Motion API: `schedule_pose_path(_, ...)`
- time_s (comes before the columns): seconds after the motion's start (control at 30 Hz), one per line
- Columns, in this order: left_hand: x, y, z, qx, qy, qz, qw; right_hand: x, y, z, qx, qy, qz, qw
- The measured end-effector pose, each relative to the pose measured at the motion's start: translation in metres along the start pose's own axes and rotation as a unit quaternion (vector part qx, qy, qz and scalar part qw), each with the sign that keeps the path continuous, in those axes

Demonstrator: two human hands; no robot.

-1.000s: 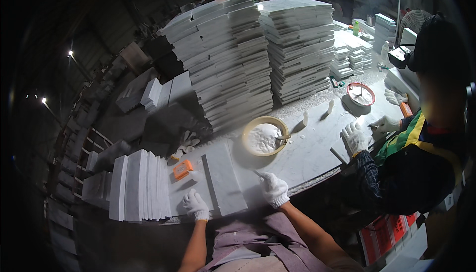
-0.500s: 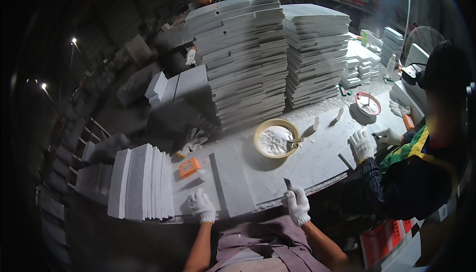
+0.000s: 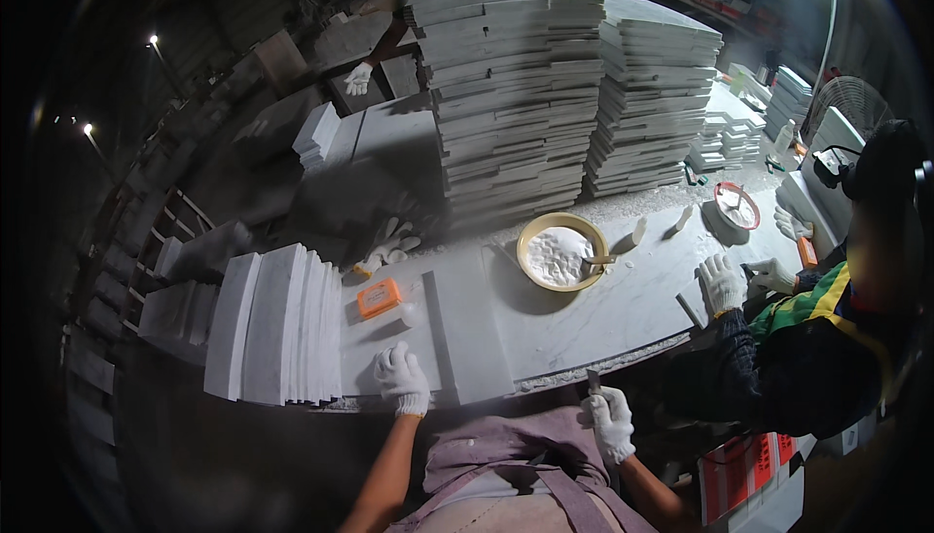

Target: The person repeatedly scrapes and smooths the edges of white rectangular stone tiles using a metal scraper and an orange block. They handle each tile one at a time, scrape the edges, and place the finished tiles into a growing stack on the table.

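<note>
My left hand (image 3: 401, 377), in a white knit glove, rests at the table's near edge, left of a narrow grey stone slab (image 3: 465, 334). Its fingers are curled in, and whatever they may hold is hidden. In my gloved right hand (image 3: 611, 424) is a flat-bladed scraper (image 3: 593, 380), its blade pointing up, just off the near edge and close to my apron. Beyond the slab stands a yellow bowl (image 3: 525, 266) of white paste, with a handled tool leaning in it. An orange box (image 3: 378, 298) and a small white cup-like piece (image 3: 410, 315) lie ahead of my left hand.
Upright slabs (image 3: 268, 329) stand at the left; tall stacks of stone tiles (image 3: 516, 95) rise at the back. A loose glove (image 3: 387, 246) lies behind the orange box. At right a co-worker's gloved hand (image 3: 722, 283) is on the table near a red-rimmed bowl (image 3: 736, 206). Another person stands behind the stacks.
My right hand has drawn back off the table edge toward my body with the scraper. My left hand's fingers look more curled. The far person's arm now reaches out left of the stacks.
</note>
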State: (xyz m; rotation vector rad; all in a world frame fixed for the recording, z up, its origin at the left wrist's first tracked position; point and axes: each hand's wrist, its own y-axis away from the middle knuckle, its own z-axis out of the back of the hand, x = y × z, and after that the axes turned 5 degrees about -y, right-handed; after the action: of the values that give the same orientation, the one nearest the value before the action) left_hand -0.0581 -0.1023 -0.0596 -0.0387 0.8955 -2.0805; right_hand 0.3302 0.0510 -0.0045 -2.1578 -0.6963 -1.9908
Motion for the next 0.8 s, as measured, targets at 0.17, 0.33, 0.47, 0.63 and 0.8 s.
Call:
schedule_pose_path(0.17,-0.004,-0.002,0.007,-0.009,0.016,-0.001,1.0,-0.015,-0.016,-0.045,0.075,-0.006,0.051,0.996)
schedule_pose_path(0.33,-0.006,-0.006,0.011,-0.007,0.029,-0.01,0.999,-0.023,-0.024,-0.053,0.059,0.014,0.061,0.996)
schedule_pose_path(0.47,-0.008,-0.007,0.011,-0.022,0.02,-0.019,0.999,-0.026,-0.023,-0.048,0.042,-0.008,0.032,0.999)
schedule_pose_path(0.63,-0.008,-0.007,0.012,-0.006,-0.003,-0.005,1.0,-0.03,-0.024,-0.042,0.022,0.006,0.058,0.998)
schedule_pose_path(0.8,-0.007,-0.005,0.011,0.0,-0.013,-0.001,1.0,-0.023,-0.025,-0.045,0.047,-0.056,0.032,0.997)
